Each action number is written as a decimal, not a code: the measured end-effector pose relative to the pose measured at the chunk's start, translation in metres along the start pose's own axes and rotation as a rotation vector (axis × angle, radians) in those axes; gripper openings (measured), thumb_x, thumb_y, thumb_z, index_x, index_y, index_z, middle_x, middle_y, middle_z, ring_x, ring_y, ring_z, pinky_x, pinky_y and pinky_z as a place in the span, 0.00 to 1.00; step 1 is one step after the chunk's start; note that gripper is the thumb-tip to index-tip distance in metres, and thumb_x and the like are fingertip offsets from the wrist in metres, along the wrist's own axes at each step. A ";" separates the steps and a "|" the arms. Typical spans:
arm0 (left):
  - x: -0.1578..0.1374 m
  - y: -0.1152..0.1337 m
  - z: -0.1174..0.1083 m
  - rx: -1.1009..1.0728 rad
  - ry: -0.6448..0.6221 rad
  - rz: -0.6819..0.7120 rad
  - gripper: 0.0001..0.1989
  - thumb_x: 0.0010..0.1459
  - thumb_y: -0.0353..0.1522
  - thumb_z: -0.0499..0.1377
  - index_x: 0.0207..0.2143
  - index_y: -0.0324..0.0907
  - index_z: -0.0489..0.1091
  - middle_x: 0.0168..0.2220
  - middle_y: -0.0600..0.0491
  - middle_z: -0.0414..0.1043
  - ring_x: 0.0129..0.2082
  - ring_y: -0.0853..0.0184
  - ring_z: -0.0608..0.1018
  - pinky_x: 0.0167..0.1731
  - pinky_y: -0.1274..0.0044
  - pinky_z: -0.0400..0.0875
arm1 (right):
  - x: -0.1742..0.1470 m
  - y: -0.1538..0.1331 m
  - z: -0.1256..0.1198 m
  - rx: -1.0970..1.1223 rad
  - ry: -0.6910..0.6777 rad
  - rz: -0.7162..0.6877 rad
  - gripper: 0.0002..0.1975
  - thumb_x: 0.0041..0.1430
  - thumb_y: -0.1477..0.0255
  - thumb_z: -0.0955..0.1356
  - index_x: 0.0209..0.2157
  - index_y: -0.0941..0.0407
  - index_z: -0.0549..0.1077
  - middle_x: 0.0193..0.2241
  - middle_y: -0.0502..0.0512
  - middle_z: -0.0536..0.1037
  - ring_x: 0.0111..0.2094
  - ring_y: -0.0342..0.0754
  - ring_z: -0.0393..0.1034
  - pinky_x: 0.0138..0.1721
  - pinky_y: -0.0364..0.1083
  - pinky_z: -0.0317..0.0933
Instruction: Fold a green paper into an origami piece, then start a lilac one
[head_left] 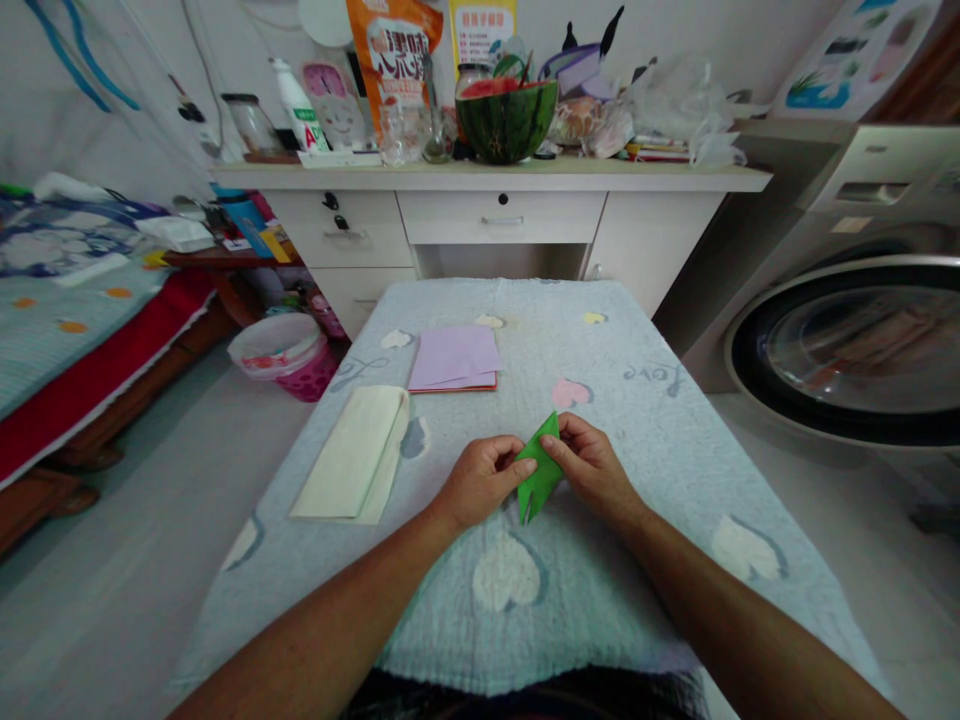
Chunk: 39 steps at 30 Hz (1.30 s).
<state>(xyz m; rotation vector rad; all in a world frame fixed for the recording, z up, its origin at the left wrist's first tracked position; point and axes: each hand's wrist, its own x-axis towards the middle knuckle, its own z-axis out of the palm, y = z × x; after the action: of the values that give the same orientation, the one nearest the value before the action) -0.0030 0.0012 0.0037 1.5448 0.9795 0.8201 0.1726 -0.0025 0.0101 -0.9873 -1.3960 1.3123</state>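
A small piece of folded green paper (541, 478) is held up between both hands over the cloth-covered table. On its left edge, my left hand (486, 478) pinches it between thumb and fingers. My right hand (596, 460) grips the upper right side, its thumb lying flat across the front. The paper comes to a point at the top and has a split, pointed lower end. The fingertips behind it are partly hidden. Farther back lies a stack of square paper (456, 357), lilac on top with a red edge showing beneath.
A folded cream sheet (352, 455) lies on the left of the tablecloth (637, 560). Behind the table stands a white desk (502, 215) with a cut watermelon (506, 125) on it. A washing machine (862, 290) is at right, a pink bin (300, 365) at left.
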 end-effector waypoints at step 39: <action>0.004 -0.005 -0.015 0.147 0.131 0.035 0.08 0.52 0.34 0.63 0.34 0.40 0.73 0.28 0.55 0.73 0.29 0.69 0.74 0.31 0.79 0.66 | 0.001 0.000 -0.009 -0.630 -0.142 -0.106 0.05 0.59 0.71 0.64 0.30 0.55 0.70 0.23 0.47 0.69 0.25 0.42 0.62 0.28 0.42 0.53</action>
<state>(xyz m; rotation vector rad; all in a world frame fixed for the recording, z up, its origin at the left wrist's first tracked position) -0.0153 0.0119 0.0010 1.6540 1.1322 0.8994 0.1814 0.0010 0.0102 -1.2172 -2.0065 0.8837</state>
